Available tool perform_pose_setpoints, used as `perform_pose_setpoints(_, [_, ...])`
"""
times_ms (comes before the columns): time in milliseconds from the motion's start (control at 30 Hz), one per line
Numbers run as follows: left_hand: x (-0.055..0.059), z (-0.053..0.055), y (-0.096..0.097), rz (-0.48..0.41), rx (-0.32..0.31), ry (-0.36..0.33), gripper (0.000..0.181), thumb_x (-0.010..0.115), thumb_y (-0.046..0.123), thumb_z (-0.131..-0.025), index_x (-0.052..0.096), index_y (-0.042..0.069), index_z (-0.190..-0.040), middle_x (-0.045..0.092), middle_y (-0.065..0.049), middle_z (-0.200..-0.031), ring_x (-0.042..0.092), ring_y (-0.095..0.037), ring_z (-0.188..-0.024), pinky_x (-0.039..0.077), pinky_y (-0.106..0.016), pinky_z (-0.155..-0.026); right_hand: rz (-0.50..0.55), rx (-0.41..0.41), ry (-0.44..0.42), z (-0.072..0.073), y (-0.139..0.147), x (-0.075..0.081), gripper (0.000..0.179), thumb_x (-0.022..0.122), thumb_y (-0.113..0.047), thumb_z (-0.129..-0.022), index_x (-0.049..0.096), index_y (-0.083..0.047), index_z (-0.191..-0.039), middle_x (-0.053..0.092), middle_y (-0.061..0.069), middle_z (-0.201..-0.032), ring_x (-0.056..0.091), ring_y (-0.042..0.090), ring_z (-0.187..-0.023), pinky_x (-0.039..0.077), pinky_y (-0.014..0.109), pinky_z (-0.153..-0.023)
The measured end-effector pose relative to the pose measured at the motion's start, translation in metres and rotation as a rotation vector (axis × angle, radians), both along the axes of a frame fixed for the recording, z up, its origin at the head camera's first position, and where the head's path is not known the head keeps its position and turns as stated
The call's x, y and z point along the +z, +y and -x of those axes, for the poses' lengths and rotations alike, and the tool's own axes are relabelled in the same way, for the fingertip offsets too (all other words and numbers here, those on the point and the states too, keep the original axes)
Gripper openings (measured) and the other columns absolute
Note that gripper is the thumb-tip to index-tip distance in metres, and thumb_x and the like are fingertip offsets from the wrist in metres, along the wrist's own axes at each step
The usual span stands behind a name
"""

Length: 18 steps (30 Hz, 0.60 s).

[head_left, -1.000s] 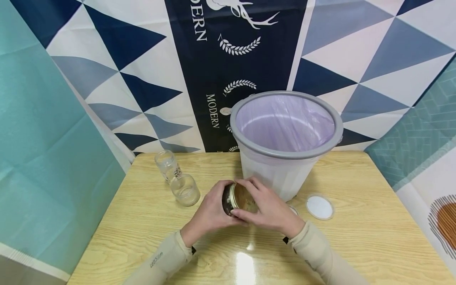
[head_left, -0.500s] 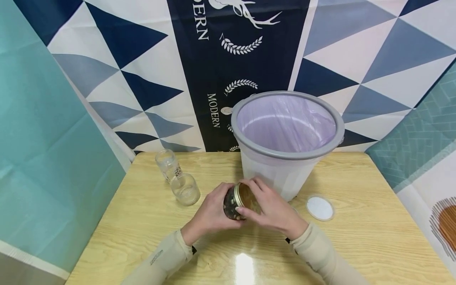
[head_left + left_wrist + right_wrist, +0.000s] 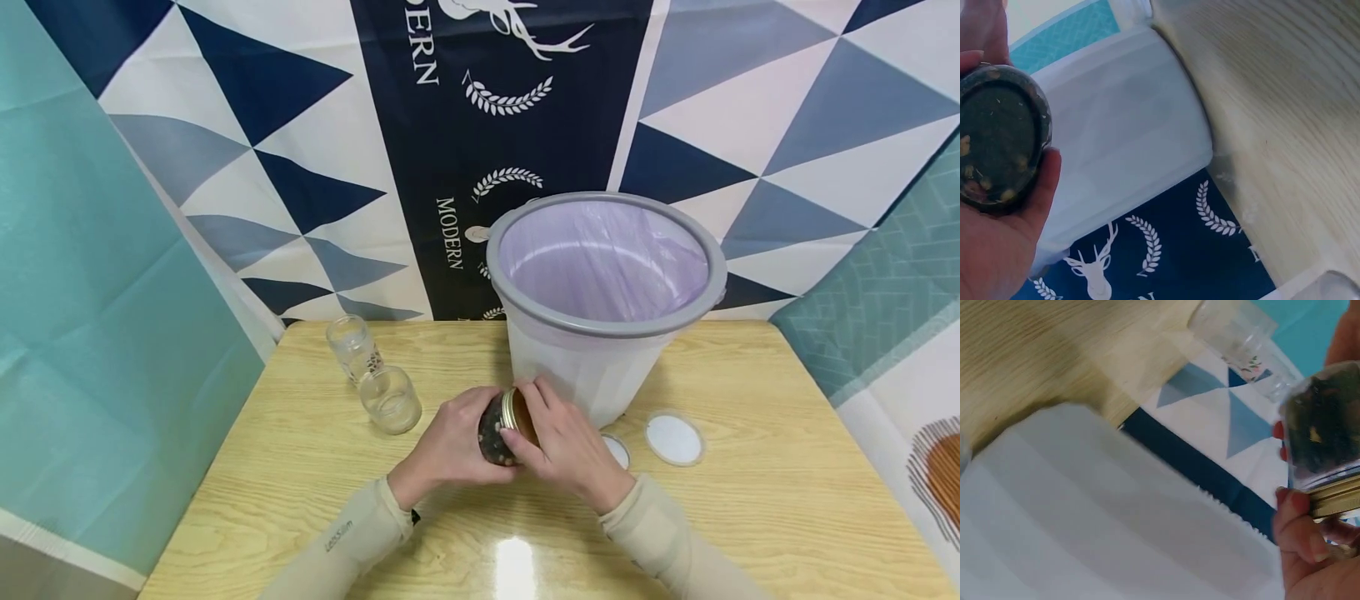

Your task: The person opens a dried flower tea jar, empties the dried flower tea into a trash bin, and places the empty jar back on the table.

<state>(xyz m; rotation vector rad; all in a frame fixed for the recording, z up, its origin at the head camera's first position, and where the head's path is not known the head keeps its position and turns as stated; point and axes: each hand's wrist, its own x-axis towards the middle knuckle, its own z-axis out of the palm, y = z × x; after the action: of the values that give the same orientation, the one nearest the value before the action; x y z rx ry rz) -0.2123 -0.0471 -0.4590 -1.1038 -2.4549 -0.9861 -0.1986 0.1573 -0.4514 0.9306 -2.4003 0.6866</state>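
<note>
My left hand (image 3: 459, 440) grips the body of a clear jar (image 3: 493, 433) with dark, speckled contents. The jar lies tilted on its side in front of the bin, its gold lid (image 3: 516, 412) facing right. Fingers and thumb of my right hand (image 3: 564, 446) are curled round that lid. In the left wrist view the jar's round base (image 3: 1000, 137) shows, with left fingers along its edge. From the right wrist, the gold lid (image 3: 1338, 497) sits on the jar, right fingertips at its rim; part of the lid is hidden by the hand.
A white bin (image 3: 570, 367) with a grey rim and purple liner stands just behind my hands. Two clear glasses, one tall (image 3: 348, 342) and one short (image 3: 392, 402), are at the left. A white disc (image 3: 674, 438) and a smaller one (image 3: 617, 452) lie right of the hands.
Both hands and the jar have shifted slightly right. The jar has turned a little, and my right fingers now cover more of the lid. The glasses and bin stay put.
</note>
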Motion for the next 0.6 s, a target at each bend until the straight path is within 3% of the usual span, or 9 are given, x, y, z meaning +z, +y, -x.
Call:
perform_pose_setpoints(67, [0.000, 0.000, -0.001, -0.016, -0.051, -0.055, 0.080, 0.095, 0.035, -0.061, 0.063, 0.007, -0.128, 0.073, -0.003, -0.112, 0.070, -0.013, -0.097, 0.059, -0.023, -0.086, -0.020, 0.044, 0.078, 0.001, 0.002, -0.001, 0.072, 0.026, -0.063, -0.107, 0.057, -0.001, -0.128, 0.054, 0.007, -0.100, 0.047, 0.009, -0.065, 0.045, 0.023, -0.052])
perform_pose_setpoints(167, [0.000, -0.001, -0.003, -0.041, -0.099, -0.141, 0.080, 0.095, 0.033, -0.061, 0.062, 0.010, -0.131, 0.073, 0.000, -0.110, 0.070, -0.010, -0.094, 0.058, -0.021, -0.084, -0.047, 0.106, 0.142, 0.002, 0.004, 0.000, 0.073, 0.026, -0.064, -0.106, 0.058, -0.002, -0.129, 0.054, 0.007, -0.102, 0.047, 0.009, -0.065, 0.045, 0.022, -0.052])
perform_pose_setpoints(233, [0.000, -0.001, -0.004, -0.031, -0.095, -0.136, 0.081, 0.095, 0.034, -0.062, 0.061, 0.010, -0.131, 0.073, 0.000, -0.111, 0.070, -0.011, -0.095, 0.059, -0.022, -0.085, -0.057, 0.123, 0.138, 0.002, 0.005, 0.001, 0.071, 0.031, -0.063, -0.106, 0.057, -0.003, -0.132, 0.055, 0.007, -0.105, 0.049, 0.009, -0.067, 0.047, 0.022, -0.053])
perform_pose_setpoints(467, [0.001, 0.001, -0.006, -0.001, -0.040, -0.142, 0.082, 0.095, 0.037, -0.061, 0.061, 0.011, -0.131, 0.072, 0.001, -0.115, 0.070, -0.012, -0.098, 0.059, -0.025, -0.086, -0.029, 0.100, -0.109, 0.000, 0.014, 0.010, 0.084, 0.036, -0.074, -0.100, 0.043, -0.010, -0.154, 0.059, 0.013, -0.125, 0.066, 0.020, -0.091, 0.061, 0.038, -0.075])
perform_pose_setpoints(600, [0.001, 0.000, -0.006, 0.009, -0.026, -0.146, 0.082, 0.096, 0.039, -0.061, 0.062, 0.013, -0.130, 0.072, 0.002, -0.116, 0.070, -0.011, -0.100, 0.060, -0.025, -0.086, -0.005, 0.048, -0.240, -0.003, 0.020, 0.017, 0.074, 0.054, -0.063, -0.099, 0.046, -0.013, -0.153, 0.063, 0.015, -0.125, 0.067, 0.023, -0.097, 0.060, 0.044, -0.081])
